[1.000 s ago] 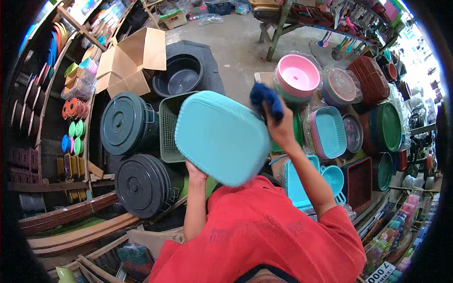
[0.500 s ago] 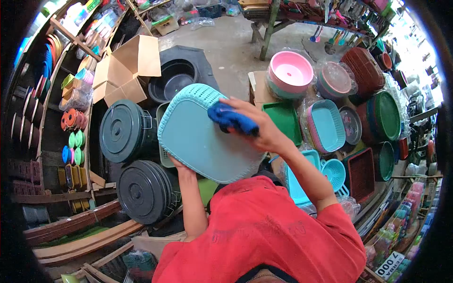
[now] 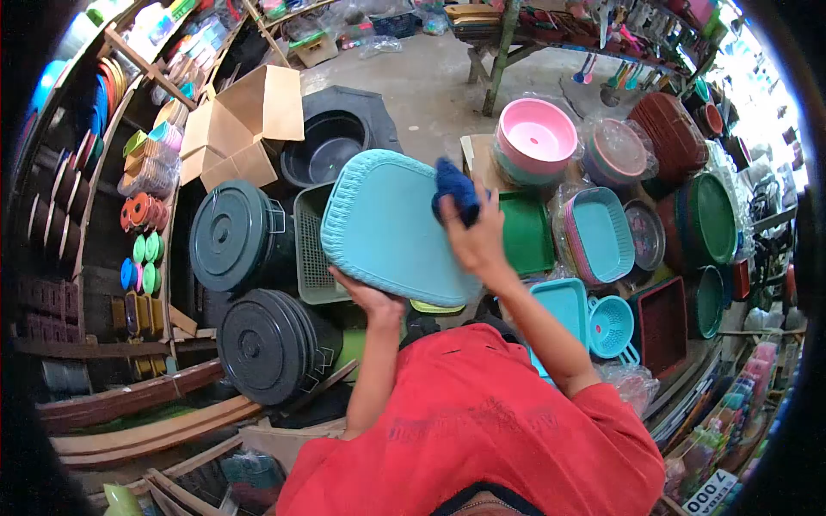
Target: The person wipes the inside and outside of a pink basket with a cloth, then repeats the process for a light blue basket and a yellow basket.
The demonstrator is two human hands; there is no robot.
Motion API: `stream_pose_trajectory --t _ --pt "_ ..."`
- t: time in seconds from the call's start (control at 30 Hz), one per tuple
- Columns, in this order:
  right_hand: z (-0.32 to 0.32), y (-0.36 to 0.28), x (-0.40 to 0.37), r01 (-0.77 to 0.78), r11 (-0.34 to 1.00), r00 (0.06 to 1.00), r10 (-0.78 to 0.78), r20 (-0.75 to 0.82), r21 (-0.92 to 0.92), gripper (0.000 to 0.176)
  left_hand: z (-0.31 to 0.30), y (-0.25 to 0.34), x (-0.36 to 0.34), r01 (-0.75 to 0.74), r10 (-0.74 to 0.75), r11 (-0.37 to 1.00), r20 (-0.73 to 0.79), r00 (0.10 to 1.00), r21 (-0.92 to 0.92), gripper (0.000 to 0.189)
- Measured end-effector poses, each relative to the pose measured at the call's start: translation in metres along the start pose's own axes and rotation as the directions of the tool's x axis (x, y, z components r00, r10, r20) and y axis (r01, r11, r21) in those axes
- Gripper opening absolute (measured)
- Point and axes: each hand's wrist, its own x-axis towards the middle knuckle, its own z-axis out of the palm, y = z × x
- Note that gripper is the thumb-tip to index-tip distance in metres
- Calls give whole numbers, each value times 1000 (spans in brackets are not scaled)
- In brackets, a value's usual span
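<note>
A light blue plastic basket (image 3: 396, 228) with a woven-pattern side is held up in front of me, its flat bottom facing me. My left hand (image 3: 372, 297) grips its near lower edge from beneath, the fingers partly hidden behind it. A dark blue cloth (image 3: 456, 191) is bunched in my right hand (image 3: 476, 232), at the basket's right edge. Behind the basket, on the left, a grey-green perforated basket (image 3: 320, 249) shows in part.
Black lidded bins (image 3: 228, 236) stand at left, below an open cardboard box (image 3: 245, 116). A black tub (image 3: 327, 146) lies ahead. To the right are pink basins (image 3: 538, 133), a green tray (image 3: 525, 232), light blue baskets (image 3: 602, 232) and a blue colander (image 3: 611, 327). Shelves of plasticware line the left.
My right hand has moved the cloth rightward across the basket's bottom to its right edge. The basket has shifted right and tilted, showing more of its left side.
</note>
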Motion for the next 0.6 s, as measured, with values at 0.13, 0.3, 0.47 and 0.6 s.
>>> stream_pose_trajectory --t 0.13,0.3,0.47,0.6 --pt "3 -63 -31 327 945 942 -327 74 11 60 -6 -33 -13 -2 -1 1000 204 979 14 82" --pt "0 -54 -90 761 641 636 -710 302 -97 71 -42 -47 -12 217 163 881 701 694 -420 86" --pt "-32 -58 -31 584 812 808 -582 96 2 67 -5 -4 -20 85 -54 992 301 952 -92 79" --pt "-33 -40 13 611 788 790 -613 -1 -72 67 13 6 -29 27 -26 1000 211 977 -1 80"
